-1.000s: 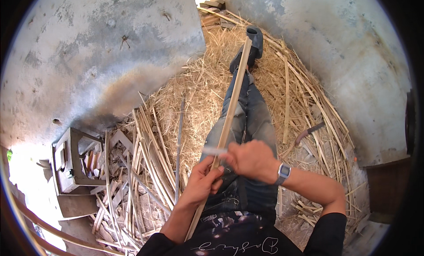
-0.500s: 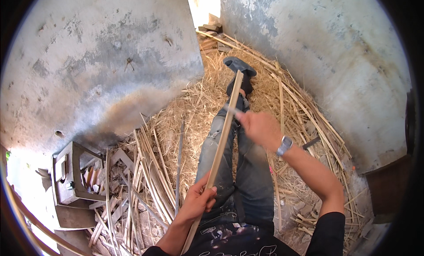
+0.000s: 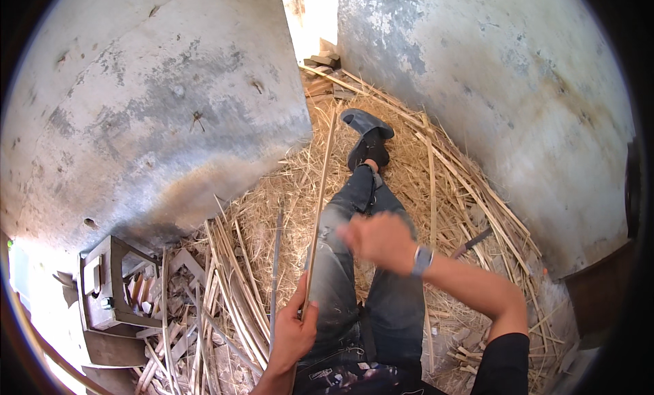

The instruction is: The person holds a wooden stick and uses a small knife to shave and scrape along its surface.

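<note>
My left hand [image 3: 294, 332] is wrapped round the lower part of a long bamboo strip [image 3: 323, 180], held close to my left thigh. The strip stands narrow edge toward me and runs up beside my shin to near the slipper. My right hand [image 3: 383, 241], blurred by motion, is a closed fist above my thighs, to the right of the strip. A thin pale blade showed at this fist a moment before, so it grips a knife; the blade itself is smeared or hidden now. My legs in dark jeans [image 3: 395, 313] stretch forward, ankles crossed.
Shavings [image 3: 402, 149] cover the floor between two worn grey walls [image 3: 204, 74]. Bamboo strips [image 3: 235, 272] lie in a bundle at the left, with more along the right wall. A broken box frame [image 3: 102, 282] stands far left. A dark flat-bladed tool [image 3: 475, 241] lies at the right.
My right fist has come down and nearer to my body. My left hand has moved slightly down and left, and the strip has swung left and turned narrow edge toward me.
</note>
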The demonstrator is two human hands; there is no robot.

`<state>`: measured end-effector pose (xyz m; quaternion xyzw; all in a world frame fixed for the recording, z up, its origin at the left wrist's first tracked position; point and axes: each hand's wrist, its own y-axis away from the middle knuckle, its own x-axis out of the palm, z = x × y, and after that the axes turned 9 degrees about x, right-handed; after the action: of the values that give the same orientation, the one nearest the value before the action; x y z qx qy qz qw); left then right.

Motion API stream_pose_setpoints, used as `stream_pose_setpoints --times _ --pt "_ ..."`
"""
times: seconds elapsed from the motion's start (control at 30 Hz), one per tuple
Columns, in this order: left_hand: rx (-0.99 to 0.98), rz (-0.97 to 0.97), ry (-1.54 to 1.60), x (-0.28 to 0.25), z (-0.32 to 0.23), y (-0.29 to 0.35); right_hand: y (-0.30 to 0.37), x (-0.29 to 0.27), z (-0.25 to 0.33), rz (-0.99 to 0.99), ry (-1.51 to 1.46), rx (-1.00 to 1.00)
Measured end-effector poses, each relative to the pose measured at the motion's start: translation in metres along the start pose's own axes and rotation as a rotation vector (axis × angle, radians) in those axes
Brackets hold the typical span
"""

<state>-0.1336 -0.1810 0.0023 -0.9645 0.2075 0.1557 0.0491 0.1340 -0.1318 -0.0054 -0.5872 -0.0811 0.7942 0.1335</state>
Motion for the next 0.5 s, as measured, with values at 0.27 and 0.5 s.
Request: stream_pose_setpoints --times 0.27,0.5 --pt "0.07 0.003 -0.125 0.007 0.0 -0.009 -0.012 -0.001 -0.009 -0.075 -0.087 0.095" --pt "0.018 0.002 -0.152 0.008 0.004 -0.005 -0.004 0.0 0.012 0.039 -0.112 -0.015"
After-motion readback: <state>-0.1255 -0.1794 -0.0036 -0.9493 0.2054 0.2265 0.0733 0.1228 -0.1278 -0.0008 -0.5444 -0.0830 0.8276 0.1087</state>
